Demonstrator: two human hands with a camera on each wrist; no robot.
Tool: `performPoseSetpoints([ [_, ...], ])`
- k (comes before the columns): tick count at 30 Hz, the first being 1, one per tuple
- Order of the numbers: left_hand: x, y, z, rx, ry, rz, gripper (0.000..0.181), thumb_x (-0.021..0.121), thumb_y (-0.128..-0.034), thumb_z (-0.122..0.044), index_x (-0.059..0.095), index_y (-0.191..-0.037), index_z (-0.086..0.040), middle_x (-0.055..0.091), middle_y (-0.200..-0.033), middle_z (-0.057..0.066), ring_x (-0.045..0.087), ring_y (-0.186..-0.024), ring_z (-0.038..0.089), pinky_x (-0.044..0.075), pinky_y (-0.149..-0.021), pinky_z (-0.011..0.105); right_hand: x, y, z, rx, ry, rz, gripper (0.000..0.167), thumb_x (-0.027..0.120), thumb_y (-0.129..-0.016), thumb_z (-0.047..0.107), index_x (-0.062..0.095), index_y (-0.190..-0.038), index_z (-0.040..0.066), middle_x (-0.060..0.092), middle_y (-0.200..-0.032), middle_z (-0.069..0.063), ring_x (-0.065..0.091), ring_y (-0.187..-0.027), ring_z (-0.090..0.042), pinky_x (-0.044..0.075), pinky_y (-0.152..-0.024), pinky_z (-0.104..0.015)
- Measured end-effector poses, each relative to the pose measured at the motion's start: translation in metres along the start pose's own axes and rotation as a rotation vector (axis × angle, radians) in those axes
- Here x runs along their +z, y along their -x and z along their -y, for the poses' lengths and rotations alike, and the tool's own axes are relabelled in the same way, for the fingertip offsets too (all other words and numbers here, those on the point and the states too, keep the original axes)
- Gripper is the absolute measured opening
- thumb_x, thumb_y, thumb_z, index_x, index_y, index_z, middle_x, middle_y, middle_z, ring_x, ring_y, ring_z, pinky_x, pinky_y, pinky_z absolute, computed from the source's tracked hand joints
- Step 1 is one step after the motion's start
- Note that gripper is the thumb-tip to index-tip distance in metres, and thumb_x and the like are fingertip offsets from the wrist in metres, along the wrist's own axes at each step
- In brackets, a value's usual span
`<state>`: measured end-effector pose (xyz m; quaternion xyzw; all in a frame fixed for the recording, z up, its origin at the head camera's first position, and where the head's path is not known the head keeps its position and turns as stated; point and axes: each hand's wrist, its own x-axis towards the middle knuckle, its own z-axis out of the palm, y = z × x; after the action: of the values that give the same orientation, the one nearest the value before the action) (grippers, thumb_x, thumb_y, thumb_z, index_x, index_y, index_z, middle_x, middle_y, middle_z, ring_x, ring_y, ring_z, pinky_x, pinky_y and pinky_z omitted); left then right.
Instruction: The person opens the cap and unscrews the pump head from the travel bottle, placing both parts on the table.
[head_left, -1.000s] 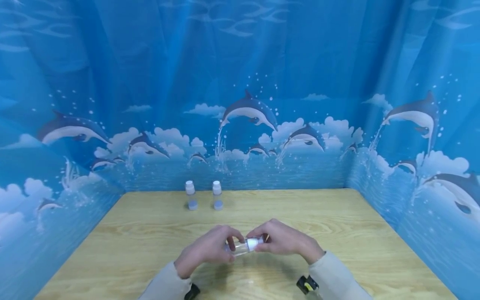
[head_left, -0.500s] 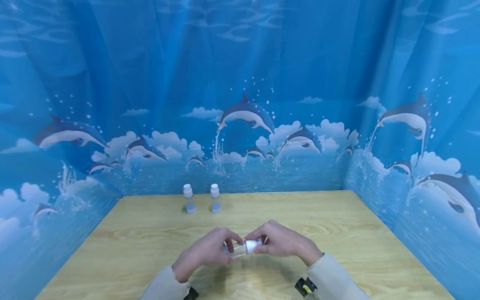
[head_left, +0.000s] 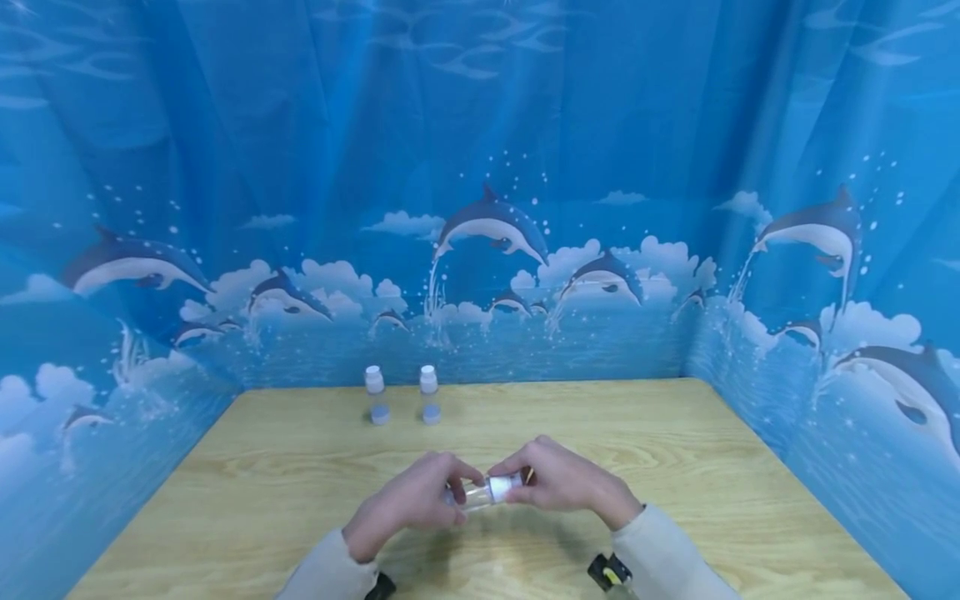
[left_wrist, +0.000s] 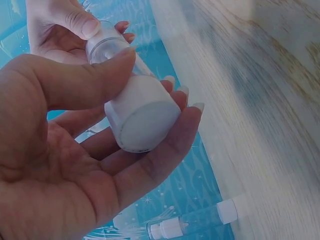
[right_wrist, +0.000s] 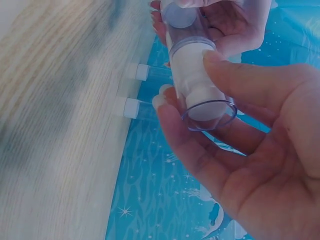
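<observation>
A small clear pump bottle [head_left: 477, 498] lies nearly sideways between both hands, just above the table. My left hand [head_left: 420, 496] grips its lower end, thumb on one side and fingers curled round the other; the white base [left_wrist: 150, 122] faces the left wrist camera. At the other end my right hand [head_left: 566, 481] pinches the top between thumb and fingers. Around the white pump head [right_wrist: 192, 70] sits a clear cap [right_wrist: 230, 111], its round end facing the right wrist camera. Fingers hide parts of the bottle in every view.
Two similar bottles with white tops stand upright near the back edge, one at left [head_left: 377, 396] and one beside it [head_left: 429, 396]. The wooden table [head_left: 637, 425] is enclosed by a blue dolphin-print curtain [head_left: 480, 125].
The head view has tilted slightly, shifting the scene a little. Both hands keep their hold on the bottle in nearly the same place.
</observation>
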<state>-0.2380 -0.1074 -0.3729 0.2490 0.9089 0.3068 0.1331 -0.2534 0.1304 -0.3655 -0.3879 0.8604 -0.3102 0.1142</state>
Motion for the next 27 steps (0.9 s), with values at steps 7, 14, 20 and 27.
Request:
performPoseSetpoints([
  [7,-0.0019,0.0002,-0.001,-0.014,0.018,0.008,0.053,0.081,-0.0734,0.004,0.073,-0.124,-0.011,0.075,-0.097,0.01,0.065,-0.078,0.012,0.057,-0.068,0.027,0.0007,-0.001,-0.0017,0.004,-0.025,-0.018,0.033,0.074,-0.092,0.006,0.073,-0.125,0.005,0.077,-0.119,-0.012,0.071,-0.088,0.0,0.059,-0.075,-0.014],
  [14,-0.0019,0.0008,-0.0027,-0.004,0.009,-0.001,0.053,0.081,-0.0743,0.003,0.073,-0.125,-0.01,0.076,-0.096,0.011,0.064,-0.077,0.011,0.057,-0.067,0.026,0.0003,-0.0012,-0.0023,0.003,-0.025,-0.033,0.033,0.075,-0.091,0.005,0.074,-0.123,0.006,0.078,-0.118,-0.012,0.071,-0.088,-0.001,0.059,-0.073,-0.015],
  [20,-0.0032,0.0008,-0.0034,-0.021,0.007,-0.001,0.053,0.08,-0.0751,0.003,0.073,-0.126,-0.011,0.075,-0.097,0.011,0.064,-0.076,0.012,0.057,-0.066,0.026,0.0003,-0.0014,-0.0009,0.003,-0.02,-0.059,0.033,0.076,-0.089,0.002,0.074,-0.122,0.005,0.077,-0.117,-0.014,0.073,-0.088,-0.003,0.059,-0.075,-0.014],
  [27,-0.0034,0.0018,-0.0038,-0.041,0.029,-0.006,0.053,0.079,-0.075,0.004,0.072,-0.126,-0.011,0.075,-0.096,0.011,0.064,-0.076,0.014,0.058,-0.066,0.029,0.0019,-0.0017,0.0013,0.005,0.0,-0.085,0.033,0.076,-0.088,0.001,0.075,-0.121,0.006,0.077,-0.117,-0.015,0.075,-0.089,-0.005,0.058,-0.075,-0.012],
])
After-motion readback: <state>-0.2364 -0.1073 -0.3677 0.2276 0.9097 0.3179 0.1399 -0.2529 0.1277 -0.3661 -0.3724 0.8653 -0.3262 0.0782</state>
